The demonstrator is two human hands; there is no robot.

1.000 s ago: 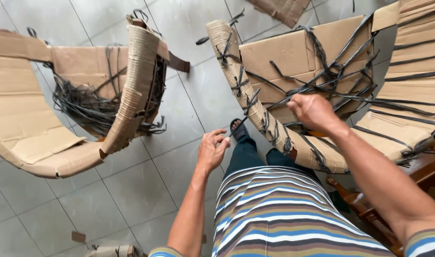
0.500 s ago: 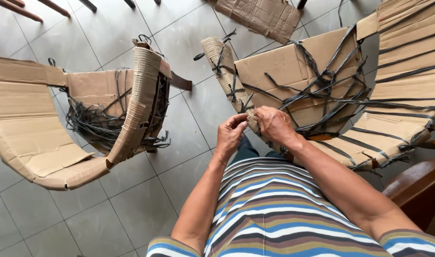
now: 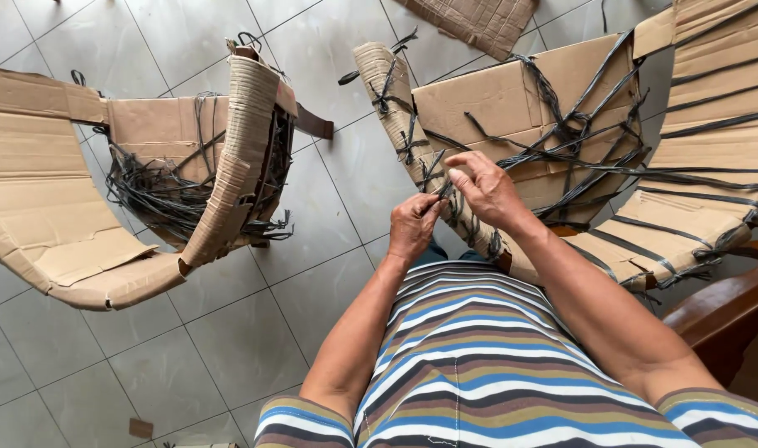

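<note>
A curved piece wrapped in brown cardboard and tied with dark straps lies in front of me, leaning over my lap. My left hand and my right hand meet at its wrapped arm. Both pinch a dark strap between their fingertips, the right hand from above, the left from below. More dark straps cross the cardboard to the right of my hands.
A second cardboard-wrapped curved piece with a tangle of dark straps lies on the grey tiled floor at left. A woven mat lies at the top. A dark wooden armrest juts in at right.
My left hand rose from my knee to the wrapped arm and my right hand came in from the right. Both now pinch a strap together. The view has tilted down slightly.
</note>
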